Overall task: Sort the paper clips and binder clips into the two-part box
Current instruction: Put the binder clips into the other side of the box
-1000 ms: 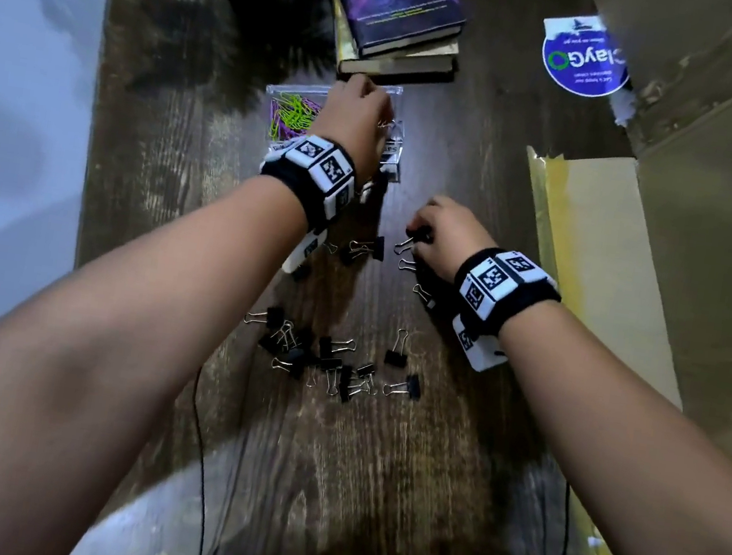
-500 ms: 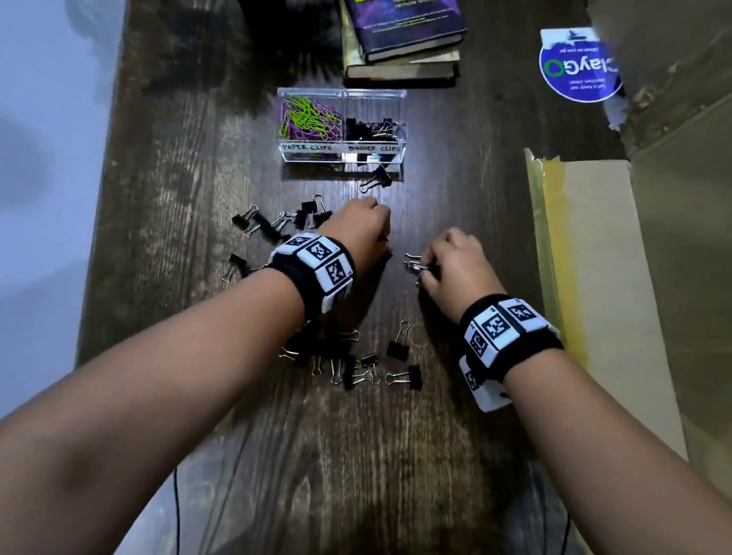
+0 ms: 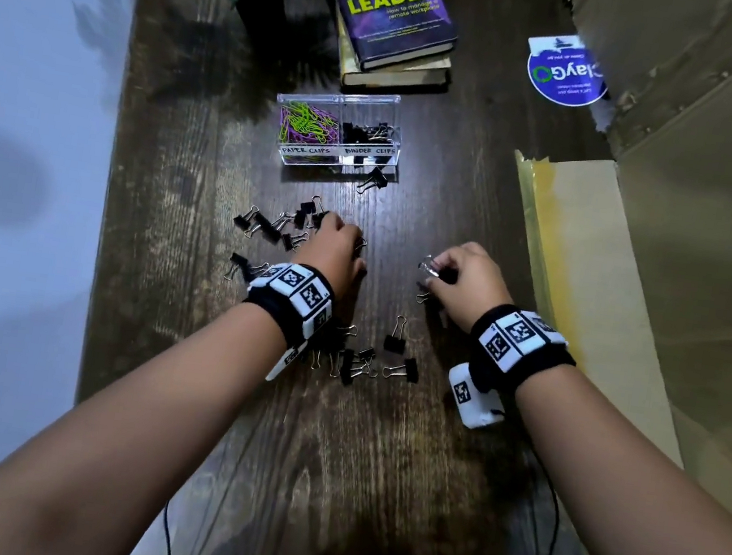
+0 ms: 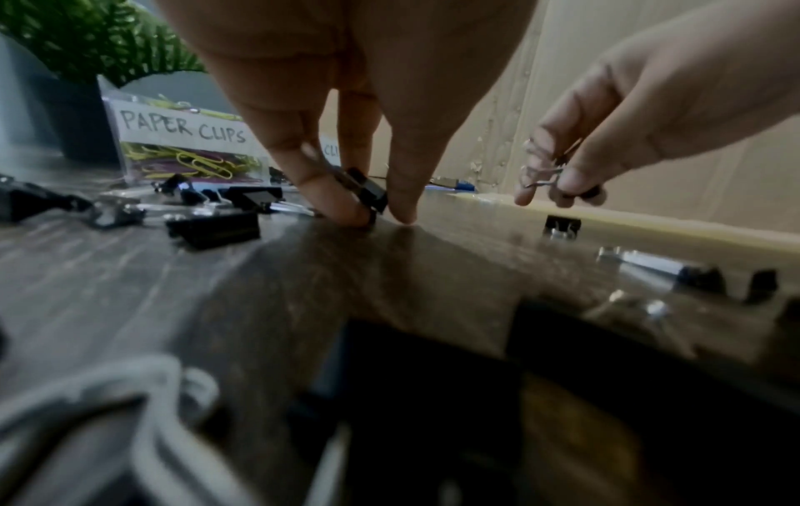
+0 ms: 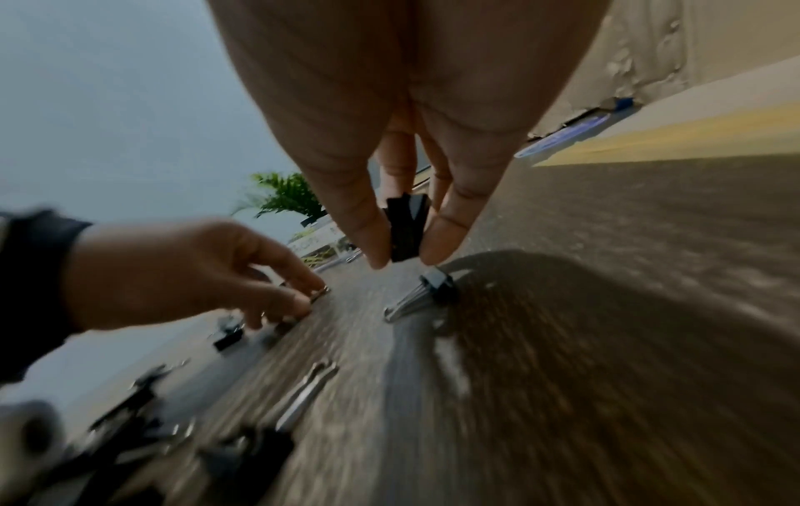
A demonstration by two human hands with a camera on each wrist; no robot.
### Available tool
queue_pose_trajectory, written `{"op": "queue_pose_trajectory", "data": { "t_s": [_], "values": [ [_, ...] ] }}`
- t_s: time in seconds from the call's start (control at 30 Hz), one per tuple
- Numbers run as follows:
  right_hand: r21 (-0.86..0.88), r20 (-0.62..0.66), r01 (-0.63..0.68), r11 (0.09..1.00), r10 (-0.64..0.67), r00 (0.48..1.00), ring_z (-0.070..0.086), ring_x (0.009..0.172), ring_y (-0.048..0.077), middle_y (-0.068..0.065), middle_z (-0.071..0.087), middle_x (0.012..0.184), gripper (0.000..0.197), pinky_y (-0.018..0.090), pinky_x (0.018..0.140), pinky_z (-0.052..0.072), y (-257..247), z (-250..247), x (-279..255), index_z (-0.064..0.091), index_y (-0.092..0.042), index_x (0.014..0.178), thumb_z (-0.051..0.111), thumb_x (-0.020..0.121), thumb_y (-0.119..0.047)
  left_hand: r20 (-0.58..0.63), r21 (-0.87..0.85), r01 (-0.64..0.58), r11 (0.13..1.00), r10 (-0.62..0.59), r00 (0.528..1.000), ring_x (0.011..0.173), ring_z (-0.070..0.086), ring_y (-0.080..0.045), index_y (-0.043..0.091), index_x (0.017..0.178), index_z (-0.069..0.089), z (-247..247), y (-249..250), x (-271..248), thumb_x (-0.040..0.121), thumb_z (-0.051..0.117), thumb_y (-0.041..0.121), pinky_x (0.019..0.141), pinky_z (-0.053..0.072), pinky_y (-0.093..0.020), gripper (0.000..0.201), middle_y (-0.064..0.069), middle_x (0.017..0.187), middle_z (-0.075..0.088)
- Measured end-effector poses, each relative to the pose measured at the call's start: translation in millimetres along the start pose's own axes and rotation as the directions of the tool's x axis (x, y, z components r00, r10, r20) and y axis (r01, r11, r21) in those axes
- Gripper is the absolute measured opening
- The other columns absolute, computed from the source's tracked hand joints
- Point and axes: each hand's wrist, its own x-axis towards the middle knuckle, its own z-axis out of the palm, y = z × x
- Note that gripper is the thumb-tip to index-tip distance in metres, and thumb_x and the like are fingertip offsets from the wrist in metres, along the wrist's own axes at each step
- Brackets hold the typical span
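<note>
1. Pinching a black binder clip (image 4: 367,191) against the counter (image 3: 375,467), the left hand (image 3: 335,251) has its grip down among scattered clips; the right hand (image 3: 468,275) grips another binder clip (image 5: 407,229) lifted just clear of the dark wood.
2. Beyond the left grip stands the two-part box (image 3: 339,135), lettered "PAPER CLIPS" and "BINDER CLIPS".
3. Only the head view shows the book (image 3: 392,8) reading "LEADER" and the cardboard (image 3: 612,288) right of the right grip.

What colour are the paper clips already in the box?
Yellow-green and purple paper clips, in the box's left compartment; clearest in the head view.
</note>
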Motion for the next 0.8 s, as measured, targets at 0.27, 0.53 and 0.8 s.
{"op": "queue_pose_trajectory", "data": {
  "t_s": [0.27, 0.53, 0.8],
  "values": [
    [-0.254, 0.065, 0.151, 0.955, -0.139, 0.988, 0.051, 0.104, 0.026, 0.008, 0.051, 0.111, 0.012, 0.034, 0.095, 0.043, 8.3, 21.6, -25.5, 0.062, -0.007, 0.095, 0.056, 0.085, -0.004, -0.007, 0.067, 0.039, 0.997, -0.038, 0.999, 0.101, 0.057, -0.035, 0.003, 0.113, 0.053, 5.3, 5.8, 6.8, 0.091, 0.056, 0.017, 0.089, 0.049, -0.045, 0.027, -0.016, 0.12, 0.048],
    [-0.257, 0.006, 0.097, 0.961, -0.098, 0.995, 0.048, 0.103, 0.025, 0.007, 0.047, 0.11, 0.013, 0.035, 0.092, 0.043, 9.6, 19.4, -22.0, 0.058, -0.011, 0.099, 0.06, 0.086, -0.012, -0.026, 0.006, 0.082, 0.997, -0.082, 0.996, 0.095, 0.059, -0.034, 0.003, 0.108, 0.059, -1.9, 0.5, 11.7, 0.092, 0.052, 0.019, 0.088, 0.05, -0.042, 0.024, -0.016, 0.119, 0.047],
    [0.145, 0.025, -0.058, 0.988, 0.055, 0.998, 0.059, 0.077, 0.015, -0.003, 0.054, 0.087, 0.018, 0.026, 0.067, 0.048, -10.9, 15.8, 14.2, 0.059, -0.019, 0.071, 0.074, 0.078, -0.011, -0.174, -0.155, 0.07, 0.986, -0.097, 0.98, 0.102, 0.059, -0.03, 0.001, 0.102, 0.066, -59.5, 26.7, 62.4, 0.093, 0.051, 0.019, 0.09, 0.046, -0.035, 0.024, -0.016, 0.109, 0.063]
  ]
}}
